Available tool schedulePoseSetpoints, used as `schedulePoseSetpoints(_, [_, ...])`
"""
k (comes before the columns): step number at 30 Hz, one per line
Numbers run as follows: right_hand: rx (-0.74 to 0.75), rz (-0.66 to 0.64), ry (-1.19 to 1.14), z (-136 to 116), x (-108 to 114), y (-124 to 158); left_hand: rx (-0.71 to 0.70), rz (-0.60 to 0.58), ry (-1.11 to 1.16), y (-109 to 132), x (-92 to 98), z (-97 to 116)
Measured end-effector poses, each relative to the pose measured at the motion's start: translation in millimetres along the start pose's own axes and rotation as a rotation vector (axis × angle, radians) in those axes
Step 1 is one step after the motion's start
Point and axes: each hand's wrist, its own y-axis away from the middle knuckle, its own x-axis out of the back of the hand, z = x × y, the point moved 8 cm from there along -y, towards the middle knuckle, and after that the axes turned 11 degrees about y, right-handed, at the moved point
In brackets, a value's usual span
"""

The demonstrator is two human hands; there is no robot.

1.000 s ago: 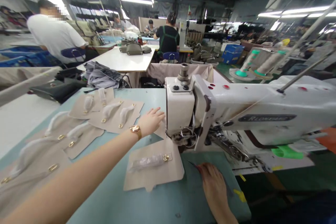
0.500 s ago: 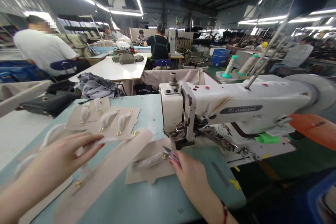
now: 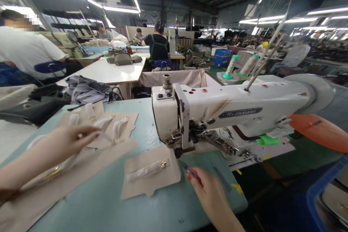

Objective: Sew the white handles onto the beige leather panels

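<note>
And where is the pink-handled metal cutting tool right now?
In the head view, the pink-handled tool is in the right hand, just right of the flat beige panel, in front of the white sewing machine.

Bare forearms (image 3: 32, 166), rounded wrists, reddish thumbnail (image 3: 189, 176) on right hand (image 3: 207, 189)

The panel (image 3: 158, 180) looks matt; its ring (image 3: 163, 164), shiny metal; sewing machine (image 3: 208, 99), glossy.

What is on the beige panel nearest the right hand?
The beige panel carries a pale-wrapped strap with golden hardware at its right end; the surface beneath the strap is hidden.
</note>
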Motion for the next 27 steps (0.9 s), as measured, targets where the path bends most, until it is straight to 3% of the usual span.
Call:
schedulePoseSetpoints(1, [-0.044,0.001,-0.051,17,-1,7,0.005,0.051,0.109,-14,7.4,18])
schedulePoseSetpoints(3, [-0.109,-0.011,-0.102,45,-8,18,-0.140,0.187,0.375,-31,22.5,67])
schedulePoseSetpoints(5, [-0.136,-0.026,-0.090,65,-19,25,-0.318,0.291,0.465,-24,25.8,110])
schedulePoseSetpoints(7, [-0.137,-0.021,-0.021,78,-29,27,-0.460,0.224,0.434,5,0.7,138])
schedulePoseSetpoints(8, [-0.130,-0.009,0.033,83,-33,27,-0.517,0.097,0.411,26,-24.8,145])
schedulePoseSetpoints(10, [-0.099,0.046,0.159,87,-38,22,-0.567,-0.226,0.453,78,-89.4,141])
schedulePoseSetpoints(11, [-0.073,0.087,0.223,86,-39,17,-0.567,-0.305,0.449,103,-119.2,131])
schedulePoseSetpoints(12, [-0.044,0.131,0.282,82,-39,12,-0.551,-0.258,0.405,123,-141.3,116])
schedulePoseSetpoints(14, [0.009,0.204,0.350,69,-36,1,-0.477,-0.046,0.257,145,-173.2,87])
schedulePoseSetpoints(17, [0.071,0.187,0.196,37,-32,-16,-0.455,0.028,0.116,138,-209.7,73])
schedulePoseSetpoints(19, [0.116,0.104,-0.055,12,-33,-25,-0.485,0.068,0.078,113,-212.5,82])
schedulePoseSetpoints(22, [0.119,-0.008,-0.330,-20,-36,-33,-0.577,0.053,0.035,78,-198.0,104])
schedulePoseSetpoints(27, [0.020,-0.027,-0.473,-36,-45,-39,-0.670,-0.108,-0.050,63,-165.5,125])
